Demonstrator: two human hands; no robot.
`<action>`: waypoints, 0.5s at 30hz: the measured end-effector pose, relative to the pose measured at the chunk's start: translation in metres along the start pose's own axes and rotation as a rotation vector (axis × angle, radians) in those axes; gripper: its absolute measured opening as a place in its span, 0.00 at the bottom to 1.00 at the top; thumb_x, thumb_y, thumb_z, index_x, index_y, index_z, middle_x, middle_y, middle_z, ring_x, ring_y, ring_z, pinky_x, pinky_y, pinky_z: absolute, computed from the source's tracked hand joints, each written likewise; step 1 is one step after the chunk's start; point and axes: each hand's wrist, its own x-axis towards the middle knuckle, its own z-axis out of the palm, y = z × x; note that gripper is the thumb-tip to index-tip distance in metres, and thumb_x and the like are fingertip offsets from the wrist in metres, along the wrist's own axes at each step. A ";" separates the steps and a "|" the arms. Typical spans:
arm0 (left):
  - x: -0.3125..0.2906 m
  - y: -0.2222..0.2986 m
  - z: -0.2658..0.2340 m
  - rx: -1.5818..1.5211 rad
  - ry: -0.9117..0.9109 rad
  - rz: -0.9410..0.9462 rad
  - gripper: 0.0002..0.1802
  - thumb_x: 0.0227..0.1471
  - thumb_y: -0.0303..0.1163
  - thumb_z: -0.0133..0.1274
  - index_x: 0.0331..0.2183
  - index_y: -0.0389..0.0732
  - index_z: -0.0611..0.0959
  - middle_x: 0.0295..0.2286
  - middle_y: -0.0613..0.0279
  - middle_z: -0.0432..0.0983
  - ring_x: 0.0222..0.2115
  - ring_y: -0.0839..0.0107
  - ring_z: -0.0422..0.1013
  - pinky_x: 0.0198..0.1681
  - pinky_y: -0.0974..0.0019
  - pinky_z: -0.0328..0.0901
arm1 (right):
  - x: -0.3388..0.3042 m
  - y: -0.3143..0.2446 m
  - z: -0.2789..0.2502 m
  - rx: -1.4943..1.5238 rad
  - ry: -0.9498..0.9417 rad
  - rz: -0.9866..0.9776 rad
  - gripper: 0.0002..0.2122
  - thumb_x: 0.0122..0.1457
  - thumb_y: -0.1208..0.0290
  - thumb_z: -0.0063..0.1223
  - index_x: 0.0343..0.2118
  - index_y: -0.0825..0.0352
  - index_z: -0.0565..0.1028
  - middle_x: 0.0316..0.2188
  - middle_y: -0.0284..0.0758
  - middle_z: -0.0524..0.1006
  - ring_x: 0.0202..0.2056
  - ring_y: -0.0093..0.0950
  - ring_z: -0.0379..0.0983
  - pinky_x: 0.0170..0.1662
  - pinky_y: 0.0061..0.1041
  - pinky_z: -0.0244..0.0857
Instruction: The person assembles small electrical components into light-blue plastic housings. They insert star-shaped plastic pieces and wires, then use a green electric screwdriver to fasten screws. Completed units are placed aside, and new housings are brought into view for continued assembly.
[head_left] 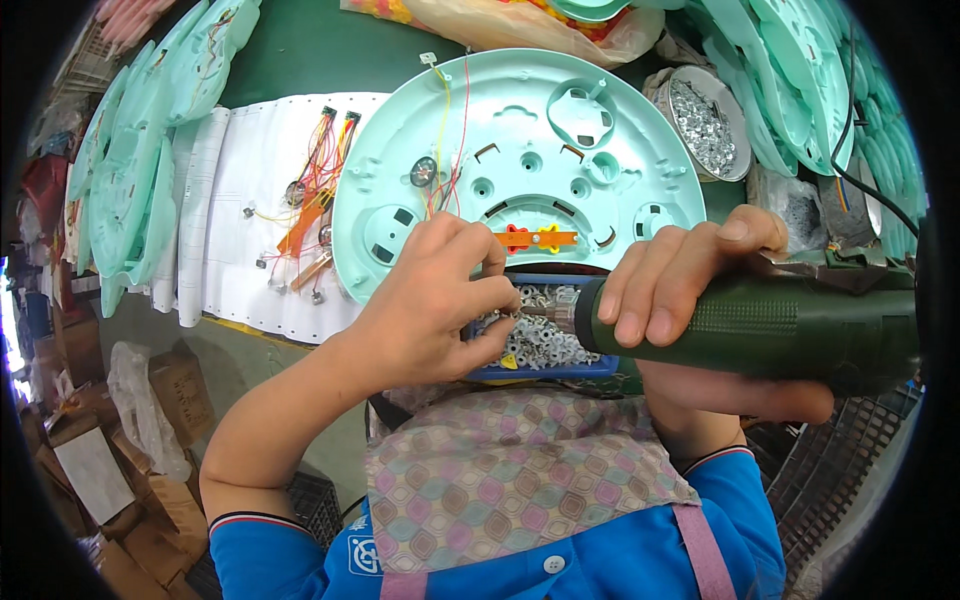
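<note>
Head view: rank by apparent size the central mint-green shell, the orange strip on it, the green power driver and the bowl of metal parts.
1. Mint-green shell
2. Green power driver (nearness may enlarge it)
3. Bowl of metal parts
4. Orange strip

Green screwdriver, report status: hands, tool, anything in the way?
Right hand wrapped around green screwdriver. Left hand crowding its metal nose, hold unclear. Nose over blue tray of small parts, light-green shell beyond.
</note>
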 end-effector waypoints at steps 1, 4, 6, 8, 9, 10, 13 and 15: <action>0.000 0.000 -0.001 0.007 0.015 0.012 0.11 0.38 0.27 0.67 0.28 0.43 0.82 0.34 0.62 0.70 0.39 0.57 0.66 0.45 0.56 0.62 | 0.001 0.001 -0.001 0.009 -0.022 0.003 0.54 0.41 0.19 0.53 0.58 0.66 0.63 0.26 0.33 0.76 0.25 0.28 0.75 0.32 0.30 0.74; -0.001 -0.003 -0.004 0.070 0.049 0.071 0.11 0.37 0.28 0.66 0.27 0.43 0.81 0.34 0.63 0.70 0.40 0.58 0.67 0.44 0.55 0.62 | 0.003 0.002 0.002 0.014 -0.010 0.016 0.54 0.42 0.20 0.53 0.59 0.66 0.63 0.26 0.33 0.76 0.26 0.29 0.75 0.32 0.31 0.73; -0.001 -0.007 -0.006 0.146 0.082 0.135 0.11 0.36 0.28 0.67 0.27 0.44 0.81 0.34 0.63 0.71 0.40 0.58 0.68 0.44 0.55 0.63 | 0.005 0.003 0.003 0.005 -0.026 0.003 0.53 0.42 0.20 0.53 0.59 0.66 0.63 0.26 0.34 0.76 0.27 0.30 0.75 0.33 0.31 0.73; 0.002 -0.013 -0.008 0.243 0.129 0.218 0.12 0.36 0.28 0.67 0.27 0.44 0.81 0.34 0.64 0.71 0.40 0.58 0.68 0.43 0.55 0.63 | 0.010 0.004 0.000 -0.003 -0.075 -0.028 0.53 0.43 0.20 0.53 0.59 0.67 0.63 0.27 0.34 0.76 0.28 0.30 0.75 0.34 0.32 0.73; 0.003 -0.015 -0.010 0.244 0.145 0.218 0.13 0.34 0.27 0.67 0.28 0.45 0.82 0.34 0.65 0.71 0.40 0.58 0.68 0.44 0.56 0.63 | 0.014 0.006 -0.001 -0.002 -0.091 -0.038 0.54 0.43 0.20 0.53 0.59 0.67 0.63 0.27 0.34 0.75 0.28 0.30 0.75 0.35 0.33 0.72; 0.005 -0.018 -0.011 0.246 0.161 0.217 0.15 0.32 0.27 0.68 0.29 0.46 0.83 0.34 0.66 0.71 0.40 0.58 0.67 0.44 0.57 0.64 | 0.018 0.007 0.000 0.004 -0.089 -0.040 0.54 0.43 0.20 0.53 0.59 0.67 0.63 0.27 0.34 0.75 0.28 0.30 0.75 0.36 0.33 0.72; 0.008 -0.025 -0.010 0.284 0.213 0.238 0.17 0.31 0.26 0.68 0.30 0.47 0.85 0.34 0.67 0.72 0.40 0.58 0.67 0.45 0.57 0.64 | 0.028 0.015 -0.002 0.018 -0.111 -0.065 0.54 0.42 0.19 0.52 0.58 0.68 0.63 0.28 0.35 0.75 0.28 0.30 0.74 0.36 0.33 0.72; 0.010 -0.031 -0.009 0.339 0.258 0.283 0.17 0.32 0.27 0.69 0.31 0.47 0.85 0.34 0.67 0.72 0.40 0.58 0.67 0.45 0.57 0.64 | 0.031 0.020 -0.003 0.000 -0.102 -0.051 0.54 0.41 0.19 0.53 0.57 0.68 0.63 0.28 0.35 0.75 0.29 0.30 0.75 0.36 0.33 0.73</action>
